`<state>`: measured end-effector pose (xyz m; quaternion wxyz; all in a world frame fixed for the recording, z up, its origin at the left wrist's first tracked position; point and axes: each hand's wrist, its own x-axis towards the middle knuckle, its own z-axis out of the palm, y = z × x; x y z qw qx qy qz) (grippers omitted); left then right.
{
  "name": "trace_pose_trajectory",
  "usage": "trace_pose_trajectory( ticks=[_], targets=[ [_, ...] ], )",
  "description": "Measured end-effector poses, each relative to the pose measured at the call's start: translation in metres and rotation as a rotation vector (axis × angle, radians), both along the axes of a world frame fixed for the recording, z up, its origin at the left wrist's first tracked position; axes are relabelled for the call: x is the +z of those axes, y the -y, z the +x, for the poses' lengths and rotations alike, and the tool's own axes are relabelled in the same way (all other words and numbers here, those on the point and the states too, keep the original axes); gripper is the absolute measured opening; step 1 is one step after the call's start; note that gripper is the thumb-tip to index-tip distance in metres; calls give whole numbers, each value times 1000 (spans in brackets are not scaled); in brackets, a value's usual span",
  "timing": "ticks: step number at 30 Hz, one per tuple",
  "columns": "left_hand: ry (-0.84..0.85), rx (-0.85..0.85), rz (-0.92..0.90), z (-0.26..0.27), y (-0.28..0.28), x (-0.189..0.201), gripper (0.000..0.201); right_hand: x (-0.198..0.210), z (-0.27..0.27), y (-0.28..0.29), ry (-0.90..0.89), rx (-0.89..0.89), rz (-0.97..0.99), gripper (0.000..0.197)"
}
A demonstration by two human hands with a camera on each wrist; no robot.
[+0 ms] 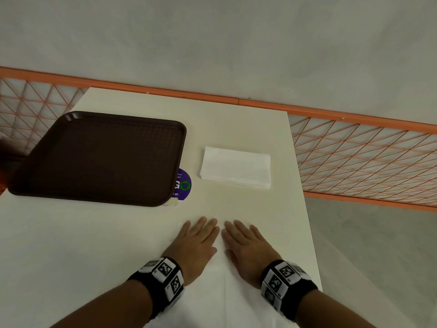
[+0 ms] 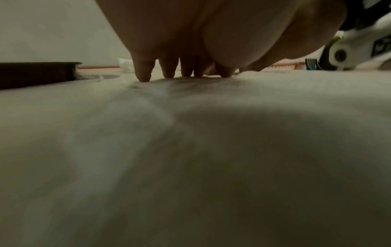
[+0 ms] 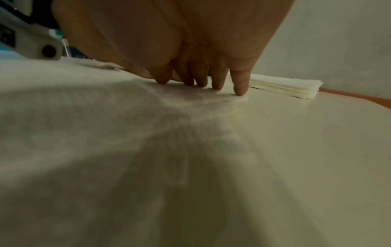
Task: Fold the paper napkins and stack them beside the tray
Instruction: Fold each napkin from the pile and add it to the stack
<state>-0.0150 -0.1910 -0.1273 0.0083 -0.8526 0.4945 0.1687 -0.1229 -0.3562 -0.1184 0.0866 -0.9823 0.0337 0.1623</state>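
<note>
napkin in work: lying flat at the near table edge, under both palms, crease running straight away from the person
left hand: pressing flat, fingers straight, gripping nothing
right hand: doing the same, just beside the left
folded stack: sitting ahead and slightly right, long axis crosswise; right hand nearer
brown tray: lying far left, stack beside it

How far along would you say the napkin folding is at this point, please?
Done: a stack of folded napkins sits right of the brown tray. In hand: the left hand and right hand press flat on another napkin near the table edge. Left: finishing it and adding it to the stack.
</note>
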Motion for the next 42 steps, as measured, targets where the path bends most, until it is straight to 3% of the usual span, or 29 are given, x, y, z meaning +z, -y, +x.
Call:
trace_pose_trajectory(
  ticks=[5,9,18,25,29,33,37,39,42],
  targets=[
    [29,12,152,20,-24,0,57,-1,-21,28,-26,-48,-59,63],
    [45,108,57,25,-14,27,52,8,-16,34,42,-114,-85,44],
    [-303,417,239,44,26,52,53,34,32,33,-172,-281,58,34],
    [-414,554,166,45,21,47,48,37,38,35,-263,-367,165,18],
    [-514,657,-75,48,8,47,25,44,30,36,-130,-492,382,11],
    [-724,770,-320,47,-7,57,20,48,17,40,25,-689,703,16],
    [-1221,967,-700,39,-15,69,22,48,7,37,132,-935,1147,6],
    [-1361,1021,-752,34,-16,71,25,53,5,32,166,-1042,1348,6],
    [-1302,1045,-688,26,-15,68,20,59,4,26,209,-1154,1521,19]
  ],
)
